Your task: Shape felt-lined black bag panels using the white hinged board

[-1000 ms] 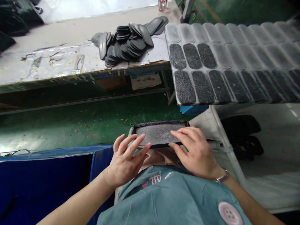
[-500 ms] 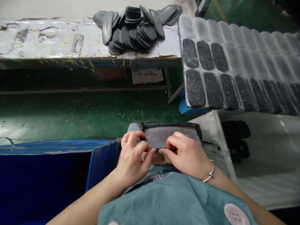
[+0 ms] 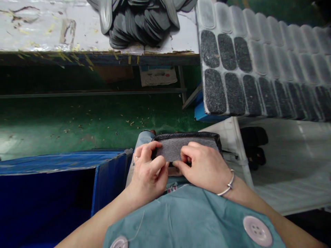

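Black-rimmed grey panel (image 3: pixel 170 150) just beyond a teal garment (image 3: pixel 186 217), right hand (image 3: pixel 204 167) with fingers pinching its near edge, left hand (image 3: pixel 148 172) curled at its left end, that grip unclear.

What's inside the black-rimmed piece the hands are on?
A grey panel lies inside the black rim. The left hand and right hand cover parts of the panel and near edge, so what's beneath can't be seen.

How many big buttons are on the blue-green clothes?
2. The right button sits low on the teal garment, whole; the left button is at the picture's bottom edge, partly cut off. Others may be hidden below the view.
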Demonstrator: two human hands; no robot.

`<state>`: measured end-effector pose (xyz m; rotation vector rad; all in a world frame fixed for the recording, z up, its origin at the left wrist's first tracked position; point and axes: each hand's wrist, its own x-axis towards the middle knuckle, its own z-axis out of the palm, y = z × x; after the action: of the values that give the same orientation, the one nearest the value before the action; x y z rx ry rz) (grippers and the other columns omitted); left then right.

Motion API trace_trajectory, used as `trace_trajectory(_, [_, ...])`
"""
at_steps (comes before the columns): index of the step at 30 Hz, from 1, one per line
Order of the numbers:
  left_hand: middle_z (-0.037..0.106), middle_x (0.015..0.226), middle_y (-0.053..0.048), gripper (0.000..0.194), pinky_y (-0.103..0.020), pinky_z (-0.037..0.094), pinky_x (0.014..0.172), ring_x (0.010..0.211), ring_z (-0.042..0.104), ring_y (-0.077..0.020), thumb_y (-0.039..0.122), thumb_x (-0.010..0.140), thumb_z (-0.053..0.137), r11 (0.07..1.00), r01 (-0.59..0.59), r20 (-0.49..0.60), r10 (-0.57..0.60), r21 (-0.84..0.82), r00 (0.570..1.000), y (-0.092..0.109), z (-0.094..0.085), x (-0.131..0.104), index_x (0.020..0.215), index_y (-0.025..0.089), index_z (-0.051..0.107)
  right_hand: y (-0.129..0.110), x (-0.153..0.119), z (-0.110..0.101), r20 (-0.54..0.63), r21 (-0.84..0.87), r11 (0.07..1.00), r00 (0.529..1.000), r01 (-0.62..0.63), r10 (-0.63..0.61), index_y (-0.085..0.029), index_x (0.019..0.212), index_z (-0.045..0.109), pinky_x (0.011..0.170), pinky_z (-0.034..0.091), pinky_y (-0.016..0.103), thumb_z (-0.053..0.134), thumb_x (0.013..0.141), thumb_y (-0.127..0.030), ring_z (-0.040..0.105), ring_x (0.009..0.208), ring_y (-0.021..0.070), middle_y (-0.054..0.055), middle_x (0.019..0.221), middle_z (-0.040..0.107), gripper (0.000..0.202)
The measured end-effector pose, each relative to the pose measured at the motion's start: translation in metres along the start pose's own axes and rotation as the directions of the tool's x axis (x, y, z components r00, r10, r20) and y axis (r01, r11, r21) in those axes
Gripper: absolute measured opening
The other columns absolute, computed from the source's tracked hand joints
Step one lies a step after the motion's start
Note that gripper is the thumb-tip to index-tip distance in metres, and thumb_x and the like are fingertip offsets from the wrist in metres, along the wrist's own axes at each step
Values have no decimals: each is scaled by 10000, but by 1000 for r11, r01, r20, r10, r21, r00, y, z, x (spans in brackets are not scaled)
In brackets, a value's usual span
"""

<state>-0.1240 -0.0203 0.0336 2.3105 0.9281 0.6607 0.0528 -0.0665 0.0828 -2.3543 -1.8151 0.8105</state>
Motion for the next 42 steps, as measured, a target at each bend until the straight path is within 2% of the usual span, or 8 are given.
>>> trace_trajectory(8, [480, 1258, -108, 165, -536, 346, 1021, 1186, 463, -284, 184, 767, 679, 998, 61, -178, -59, 4, 982, -4, -6, -24, 916, 224, 620, 6, -3, 6, -65, -11, 999, 997, 43, -44, -219, 628, 554, 527, 233, 284, 665, 762, -362, 477, 573, 123, -21, 687, 532, 224])
trace_trajectory(19, [477, 1158, -112, 51, -524, 315, 1011, 1188, 428, -295, 175, 798, 601, 988, 84, -38, -80, 126, 996, 9, -6, -7, 748, 182, 599, -3, -1, 2, -69, -168, 982, 993, 86, -99, -218, 670, 611, 502, 218, 293, 630, 772, -481, 514, 551, 150, 25, 695, 584, 282])
trace_trajectory(28, [458, 1113, -103, 41, -478, 398, 894, 1122, 452, -283, 164, 804, 566, 988, 133, -83, -126, 74, 988, 2, 2, -7, 780, 193, 548, -18, 4, 3, -63, -186, 981, 996, 58, -71, -189, 766, 678, 519, 353, 289, 630, 774, -467, 625, 673, 212, 86, 760, 648, 283])
trace_trajectory(32, [465, 1020, -76, 38, -470, 406, 873, 1050, 484, -274, 240, 817, 574, 992, 119, -66, -116, 51, 991, -6, 4, -4, 796, 208, 575, -16, -9, 8, -168, -130, 990, 982, 60, -81, -184, 816, 656, 535, 415, 290, 590, 826, -410, 626, 689, 210, 78, 811, 641, 236])
trace_trajectory(36, [471, 984, -68, 76, -468, 417, 855, 1000, 496, -279, 295, 799, 588, 993, 111, -61, -109, 33, 992, -10, 5, -1, 797, 218, 594, 11, -45, 20, -379, 54, 948, 884, 315, -272, -208, 884, 626, 661, 477, 274, 488, 910, -273, 623, 750, 162, 33, 836, 649, 155])
trace_trajectory(37, [469, 975, -68, 83, -469, 420, 849, 996, 496, -282, 302, 798, 588, 993, 109, -62, -107, 35, 992, -9, 5, -1, 796, 219, 595, 24, -55, 26, -480, 152, 920, 841, 360, -250, -215, 916, 623, 722, 488, 271, 478, 917, -269, 626, 790, 154, 30, 852, 655, 155])
trace_trajectory(39, [464, 978, -70, 92, -469, 421, 849, 1004, 491, -287, 310, 798, 592, 994, 105, -54, -103, 39, 993, -9, 4, -1, 797, 218, 594, 56, -67, 42, -663, 390, 867, 748, 309, 31, -214, 1021, 600, 831, 492, 292, 452, 930, -257, 625, 902, 159, 54, 935, 660, 179])
trace_trajectory(42, [456, 999, -73, 92, -456, 423, 851, 1031, 480, -285, 311, 800, 595, 993, 108, -26, -106, 52, 994, -9, 4, -2, 801, 220, 592, 101, -62, 70, -557, 755, 650, 603, 81, 571, -175, 1167, 525, 856, 511, 353, 389, 956, -363, 619, 1008, 191, 132, 1100, 635, 314])
